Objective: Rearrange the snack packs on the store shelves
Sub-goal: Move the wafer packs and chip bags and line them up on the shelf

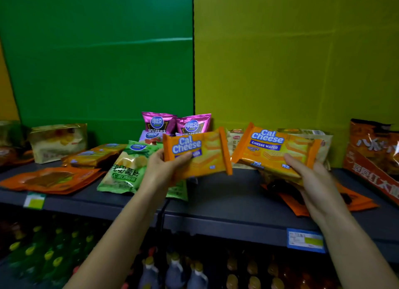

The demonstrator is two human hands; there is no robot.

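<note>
Holding one orange Cal Cheese wafer pack (pixel 195 153) in the left hand (pixel 164 167) and another (pixel 274 151) in the right hand (pixel 311 178) above the grey shelf (pixel 216 202), sorting looks barely begun, loose packs scattered.

The left hand (pixel 167 165) grips one orange Cal Cheese wafer pack (pixel 195 153) by its lower left corner, holding it up above the dark grey shelf (pixel 216 202), while the right hand (pixel 313 180) holds a second Cal Cheese wafer pack (pixel 275 151) from below, thumb on its front. Behind the left pack stand two pink chip bags (pixel 176 124), and a green chip bag (pixel 127 167) lies just left of the left hand, with flat orange pouches (pixel 51 179) further left. On the lower shelf stand bottles (pixel 174 271), and a blue price tag (pixel 305 240) sits on the shelf edge.
</note>
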